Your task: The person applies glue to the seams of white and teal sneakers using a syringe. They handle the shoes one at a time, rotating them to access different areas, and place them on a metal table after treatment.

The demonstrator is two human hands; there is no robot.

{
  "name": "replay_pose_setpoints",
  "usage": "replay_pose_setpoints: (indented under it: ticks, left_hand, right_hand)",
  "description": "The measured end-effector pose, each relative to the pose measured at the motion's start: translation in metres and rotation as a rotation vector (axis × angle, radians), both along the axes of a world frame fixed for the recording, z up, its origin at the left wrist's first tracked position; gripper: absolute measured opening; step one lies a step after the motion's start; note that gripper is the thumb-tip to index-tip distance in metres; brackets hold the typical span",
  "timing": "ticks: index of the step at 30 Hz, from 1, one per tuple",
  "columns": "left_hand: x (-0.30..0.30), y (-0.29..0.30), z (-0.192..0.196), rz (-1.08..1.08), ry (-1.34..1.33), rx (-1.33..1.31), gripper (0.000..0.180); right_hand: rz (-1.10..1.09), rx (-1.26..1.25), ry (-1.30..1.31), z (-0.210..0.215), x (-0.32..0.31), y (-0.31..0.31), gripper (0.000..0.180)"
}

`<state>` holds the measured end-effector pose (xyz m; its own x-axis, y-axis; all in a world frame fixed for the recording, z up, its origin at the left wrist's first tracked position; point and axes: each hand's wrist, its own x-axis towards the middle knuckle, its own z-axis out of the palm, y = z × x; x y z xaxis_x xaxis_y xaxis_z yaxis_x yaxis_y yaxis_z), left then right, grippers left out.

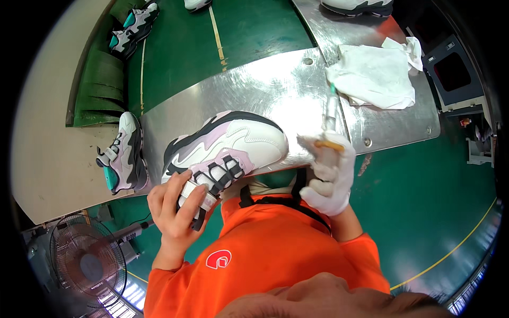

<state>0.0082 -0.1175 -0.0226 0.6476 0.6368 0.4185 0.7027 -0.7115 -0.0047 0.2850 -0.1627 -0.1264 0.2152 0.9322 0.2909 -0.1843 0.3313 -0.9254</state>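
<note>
A white and lilac sneaker with a black sole and black straps lies on its side at the near edge of the metal worktop, toe to the right. My bare left hand grips it by the tongue and collar, fingers closed over the white strap. In a white glove, my right hand is closed around a slim pen-like tool just right of the toe. That tool has a pale body and a green end pointing away from me. Something orange-yellow shows by the gloved fingers, too blurred to name.
A matching sneaker stands at the left. Beyond the worktop runs a green belt carrying another sneaker. White cloths lie at the right, near a grey machine. A fan stands at lower left.
</note>
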Motion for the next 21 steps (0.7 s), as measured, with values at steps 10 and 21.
replay_pose_setpoints:
  ticks: [10,21]
  left_hand:
    - [0.014,0.028,0.027,0.044,0.025,-0.21,0.057]
    - [0.121,0.21,0.028,-0.735,0.439,-0.988,0.074]
  right_hand:
    - [0.005,-0.102,0.113,0.008,-0.001,0.027,0.084]
    - [-0.24,-0.141,0.189,-0.001,0.036,0.027,0.079]
